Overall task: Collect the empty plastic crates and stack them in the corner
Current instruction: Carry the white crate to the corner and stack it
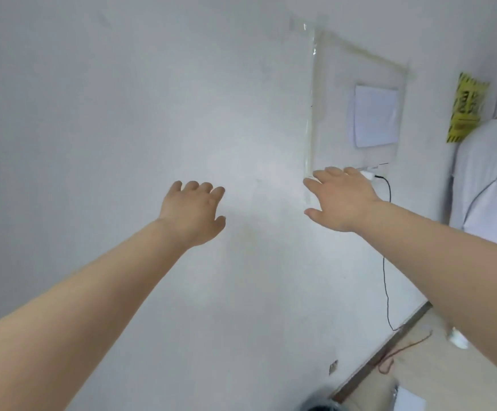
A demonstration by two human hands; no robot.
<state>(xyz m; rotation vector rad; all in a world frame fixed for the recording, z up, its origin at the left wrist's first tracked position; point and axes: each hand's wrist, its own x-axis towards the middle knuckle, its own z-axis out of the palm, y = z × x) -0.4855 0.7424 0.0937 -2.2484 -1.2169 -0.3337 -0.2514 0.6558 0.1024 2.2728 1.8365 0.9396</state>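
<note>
No plastic crate shows in the head view. Both bare arms reach forward toward a plain white wall [122, 114]. My left hand [193, 210] hangs in front of the wall with fingers loosely curled and apart, holding nothing. My right hand [340, 198] is stretched out flat, fingers spread, empty, its fingertips near the lower left corner of a clear plastic sheet [356, 93] taped to the wall.
A white panel [376, 120] sits behind the plastic sheet, and a black cable [386, 277] runs from it down to the floor. A person in a white shirt [487, 179] stands at the right by a yellow warning sign [466, 108]. A dark baseboard [383, 351] meets the pale floor.
</note>
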